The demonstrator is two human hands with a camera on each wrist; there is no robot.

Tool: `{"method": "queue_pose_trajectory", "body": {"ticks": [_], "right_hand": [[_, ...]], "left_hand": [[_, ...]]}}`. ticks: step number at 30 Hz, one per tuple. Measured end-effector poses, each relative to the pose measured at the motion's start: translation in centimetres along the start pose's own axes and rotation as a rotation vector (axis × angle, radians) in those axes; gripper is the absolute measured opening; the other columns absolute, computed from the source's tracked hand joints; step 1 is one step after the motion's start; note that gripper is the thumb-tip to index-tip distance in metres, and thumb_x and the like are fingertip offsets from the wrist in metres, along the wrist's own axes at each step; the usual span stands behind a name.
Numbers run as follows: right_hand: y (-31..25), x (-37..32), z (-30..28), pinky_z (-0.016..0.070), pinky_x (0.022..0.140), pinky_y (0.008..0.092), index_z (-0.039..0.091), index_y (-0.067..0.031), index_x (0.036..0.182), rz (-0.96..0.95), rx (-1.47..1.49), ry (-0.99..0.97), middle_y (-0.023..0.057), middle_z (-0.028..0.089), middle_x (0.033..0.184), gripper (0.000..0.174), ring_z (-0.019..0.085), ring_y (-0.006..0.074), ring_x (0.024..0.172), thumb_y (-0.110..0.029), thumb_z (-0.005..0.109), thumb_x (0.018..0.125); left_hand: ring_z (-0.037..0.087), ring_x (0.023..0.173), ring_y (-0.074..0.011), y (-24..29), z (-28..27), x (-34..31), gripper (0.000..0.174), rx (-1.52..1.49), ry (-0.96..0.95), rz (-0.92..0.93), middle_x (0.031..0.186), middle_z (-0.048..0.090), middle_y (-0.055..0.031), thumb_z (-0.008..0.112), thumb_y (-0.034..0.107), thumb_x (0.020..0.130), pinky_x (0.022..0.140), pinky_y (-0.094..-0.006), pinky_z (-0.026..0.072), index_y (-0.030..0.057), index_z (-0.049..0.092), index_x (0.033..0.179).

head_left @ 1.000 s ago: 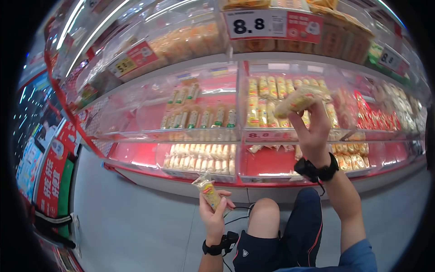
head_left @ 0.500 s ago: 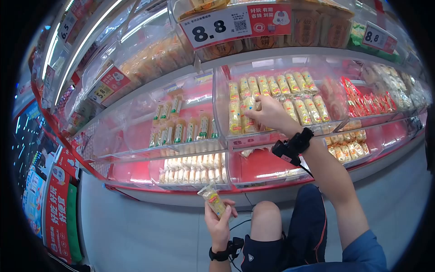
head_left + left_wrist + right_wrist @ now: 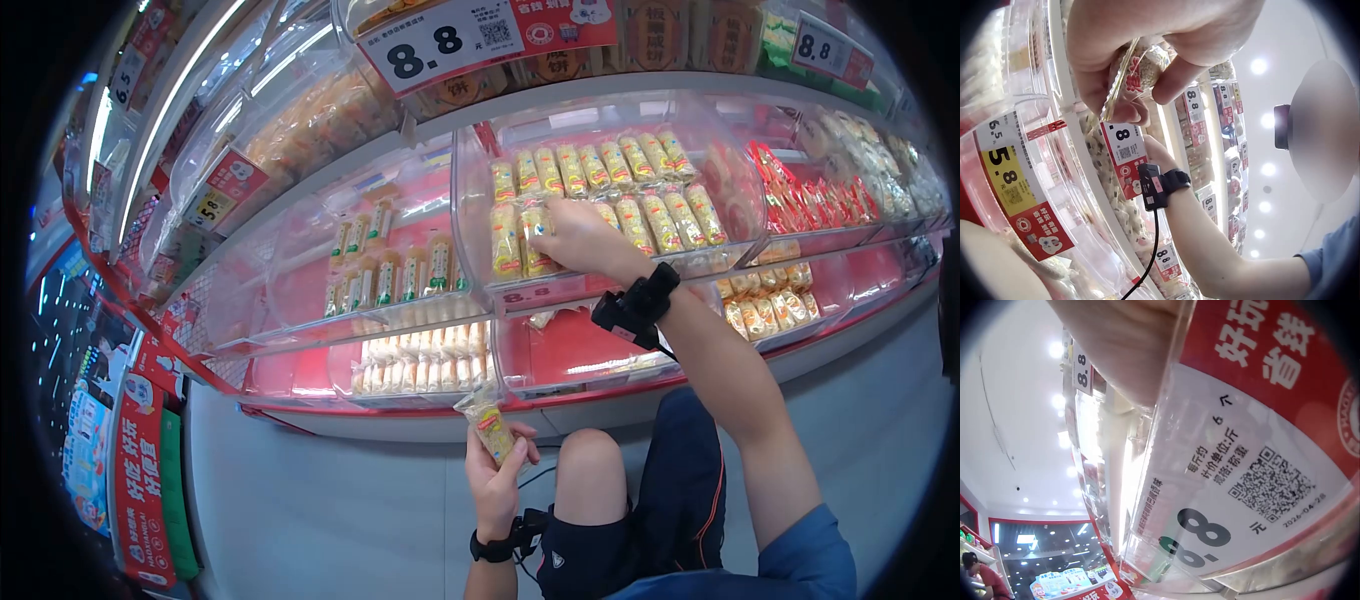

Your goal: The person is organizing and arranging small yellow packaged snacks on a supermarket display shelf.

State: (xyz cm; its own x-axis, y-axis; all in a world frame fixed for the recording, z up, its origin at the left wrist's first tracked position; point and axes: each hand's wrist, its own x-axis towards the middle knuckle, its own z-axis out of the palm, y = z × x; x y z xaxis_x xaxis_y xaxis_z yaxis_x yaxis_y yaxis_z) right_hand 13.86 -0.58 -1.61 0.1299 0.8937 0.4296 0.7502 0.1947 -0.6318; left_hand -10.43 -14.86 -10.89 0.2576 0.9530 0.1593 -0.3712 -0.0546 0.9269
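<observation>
My left hand [image 3: 495, 490] holds a wrapped puffed-grain bar [image 3: 490, 430] upright between thumb and fingers, below the shelf front. In the left wrist view its clear wrapper [image 3: 1141, 72] shows red lettering and pale grains. My right hand [image 3: 585, 240] reaches into the clear bin at the middle shelf. Its thumb and fingers pinch a similar wrapped bar [image 3: 534, 230] in the front row, partly covering it. More yellow wrapped bars [image 3: 655, 220] stand in two rows around that hand. The right wrist view shows only part of the hand [image 3: 1125, 347], with its fingertips hidden behind a price sign.
A clear plastic front wall [image 3: 630, 270] edges the bin. Left of it stand green-labelled packets [image 3: 410, 275], and pale rolls [image 3: 425, 365] lie on the lower shelf. Red packets [image 3: 815, 195] lie to the right. A price sign [image 3: 440, 50] hangs on the upper shelf.
My right hand has lowered a wrapped bar from in front of the shelf into the bin's front row and stays there. The left hand keeps its bar; the head view has shifted.
</observation>
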Motion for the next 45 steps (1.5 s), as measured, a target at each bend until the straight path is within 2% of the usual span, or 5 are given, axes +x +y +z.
{"method": "queue_pose_trajectory", "body": {"ticks": [6, 19, 26, 29, 45], "right_hand": [[-0.7, 0.0, -1.2, 0.0524, 0.068, 0.0417, 0.058, 0.0124, 0.078, 0.090, 0.144, -0.141, 0.0276, 0.062, 0.074, 0.034, 0.064, 0.0390, 0.073, -0.020, 0.068, 0.072], [-2.7, -1.3, -2.0, 0.0484, 0.059, 0.0321, 0.063, 0.0024, 0.093, -0.039, 0.311, 0.406, 0.0141, 0.063, 0.072, 0.018, 0.061, 0.0215, 0.062, -0.010, 0.058, 0.081], [-8.3, -10.7, -1.8, 0.0483, 0.064, 0.0327, 0.058, 0.0010, 0.107, -0.707, 0.411, -0.159, 0.0155, 0.063, 0.080, 0.037, 0.061, 0.0263, 0.069, -0.022, 0.066, 0.079], [-8.4, -11.1, -2.8, 0.0482, 0.063, 0.0338, 0.057, 0.0008, 0.110, -0.543, 0.329, -0.557, 0.0165, 0.062, 0.079, 0.046, 0.061, 0.0261, 0.068, -0.028, 0.070, 0.077], [-5.3, -13.1, -4.8, 0.0459, 0.061, 0.0385, 0.058, 0.0001, 0.092, -0.502, 0.127, -0.446, 0.0147, 0.059, 0.068, 0.034, 0.061, 0.0299, 0.067, -0.025, 0.071, 0.074]], "left_hand": [[0.055, 0.068, -0.0176, 0.3, 0.3, -0.1, 0.054, -0.014, -0.004, -0.006, 0.090, 0.056, -0.0134, 0.052, -0.003, 0.082, 0.062, -0.0274, 0.0462, -0.0040, 0.030, 0.131], [0.056, 0.066, -0.0172, 1.8, 1.1, -0.5, 0.053, -0.040, -0.063, 0.039, 0.094, 0.056, -0.0149, 0.051, -0.002, 0.083, 0.060, -0.0275, 0.0467, -0.0039, 0.029, 0.132], [0.055, 0.068, -0.0114, 2.8, 1.0, -0.3, 0.030, 0.040, -0.151, 0.010, 0.094, 0.059, -0.0120, 0.054, -0.002, 0.084, 0.062, -0.0243, 0.0467, -0.0011, 0.043, 0.112], [0.057, 0.074, -0.0141, 2.8, 1.2, -0.8, 0.039, 0.062, -0.217, -0.025, 0.096, 0.058, -0.0123, 0.056, -0.001, 0.082, 0.062, -0.0254, 0.0472, -0.0020, 0.043, 0.118], [0.057, 0.089, -0.0157, 2.6, 3.2, 0.5, 0.051, -0.057, 0.123, 0.325, 0.110, 0.057, -0.0142, 0.052, 0.005, 0.089, 0.070, -0.0264, 0.0465, -0.0017, 0.032, 0.136]]}}
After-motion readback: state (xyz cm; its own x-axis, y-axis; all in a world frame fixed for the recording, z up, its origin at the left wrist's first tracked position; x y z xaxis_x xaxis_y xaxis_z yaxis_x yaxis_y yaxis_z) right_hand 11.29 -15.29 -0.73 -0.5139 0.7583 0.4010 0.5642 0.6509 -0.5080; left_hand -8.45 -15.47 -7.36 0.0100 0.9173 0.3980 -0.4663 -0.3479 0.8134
